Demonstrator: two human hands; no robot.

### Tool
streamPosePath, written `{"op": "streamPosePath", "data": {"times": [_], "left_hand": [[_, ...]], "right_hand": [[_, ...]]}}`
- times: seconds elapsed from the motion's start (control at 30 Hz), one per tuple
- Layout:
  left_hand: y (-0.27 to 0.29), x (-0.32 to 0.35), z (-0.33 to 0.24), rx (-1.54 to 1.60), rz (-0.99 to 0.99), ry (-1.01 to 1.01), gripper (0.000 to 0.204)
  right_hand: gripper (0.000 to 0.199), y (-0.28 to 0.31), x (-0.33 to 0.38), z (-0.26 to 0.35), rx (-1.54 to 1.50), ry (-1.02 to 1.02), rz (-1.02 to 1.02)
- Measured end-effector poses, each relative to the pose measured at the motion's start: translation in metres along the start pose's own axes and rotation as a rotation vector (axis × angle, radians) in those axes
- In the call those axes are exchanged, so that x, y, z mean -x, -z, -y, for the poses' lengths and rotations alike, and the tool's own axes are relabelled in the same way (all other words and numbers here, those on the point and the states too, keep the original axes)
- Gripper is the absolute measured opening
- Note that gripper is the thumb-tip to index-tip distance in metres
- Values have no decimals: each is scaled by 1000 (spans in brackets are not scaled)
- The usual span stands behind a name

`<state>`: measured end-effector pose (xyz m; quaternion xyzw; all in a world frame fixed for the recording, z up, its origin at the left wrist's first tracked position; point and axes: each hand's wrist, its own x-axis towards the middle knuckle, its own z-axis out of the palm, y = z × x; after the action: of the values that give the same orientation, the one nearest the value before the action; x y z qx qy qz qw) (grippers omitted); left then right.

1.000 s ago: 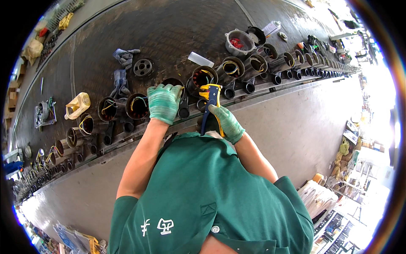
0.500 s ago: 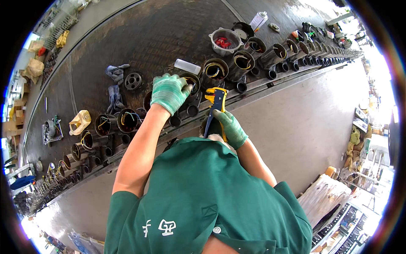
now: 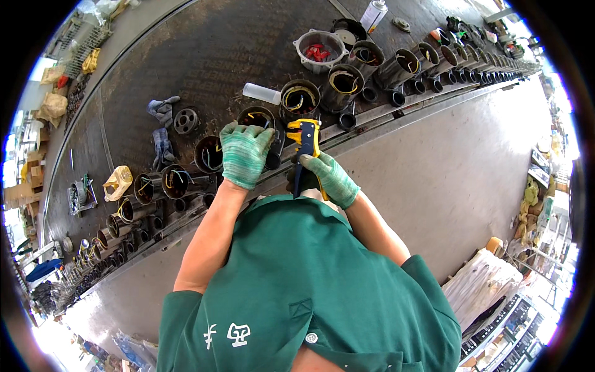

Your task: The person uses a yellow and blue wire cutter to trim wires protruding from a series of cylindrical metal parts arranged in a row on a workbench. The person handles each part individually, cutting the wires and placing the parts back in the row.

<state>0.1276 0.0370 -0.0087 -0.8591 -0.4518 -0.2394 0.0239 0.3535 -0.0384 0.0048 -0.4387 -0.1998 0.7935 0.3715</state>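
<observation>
My right hand (image 3: 333, 180), in a green-striped work glove, is wrapped round the handles of a yellow and dark blue wire stripper (image 3: 305, 147). Its jaws point away from me, just right of an open black metal cylinder (image 3: 273, 128) with coloured wires inside. At that cylinder's near left rim is my gloved left hand (image 3: 246, 156), its fingers curled inward. What lies under those fingers is hidden. Another wired cylinder (image 3: 208, 154) stands just left of this hand, and a further one (image 3: 300, 99) sits beyond the stripper.
More such cylinders line the table edge (image 3: 427, 102) both ways. On the dark tabletop lie a clear plastic tube (image 3: 261, 93), a grey metal bowl with red pieces (image 3: 304, 57), a spray can (image 3: 374, 17), grey gloves (image 3: 163, 146), a round metal part (image 3: 186, 121) and a cut yellow jug (image 3: 118, 181).
My left hand has drawn nearer to me at the cylinder's rim, its fingers more curled. The stripper stays in my right hand, slightly further left. The whole view has shifted a little.
</observation>
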Motion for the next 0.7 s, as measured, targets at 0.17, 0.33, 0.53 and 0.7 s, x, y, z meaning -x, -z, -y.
{"op": "streamPosePath", "data": {"times": [0.17,0.33,0.53,0.7], "left_hand": [[-4,-3,-2,35,48,-48,26],[-8,-3,2,97,29,-65,29],[-12,-9,4,121,94,-37,25],[-14,-15,5,117,184,11,23]], "right_hand": [[41,0,-9,3,45,-39,58],[38,0,-10,6,54,-68,23],[36,1,-16,8,109,-75,-14],[35,-2,-17,6,138,-96,-66]]}}
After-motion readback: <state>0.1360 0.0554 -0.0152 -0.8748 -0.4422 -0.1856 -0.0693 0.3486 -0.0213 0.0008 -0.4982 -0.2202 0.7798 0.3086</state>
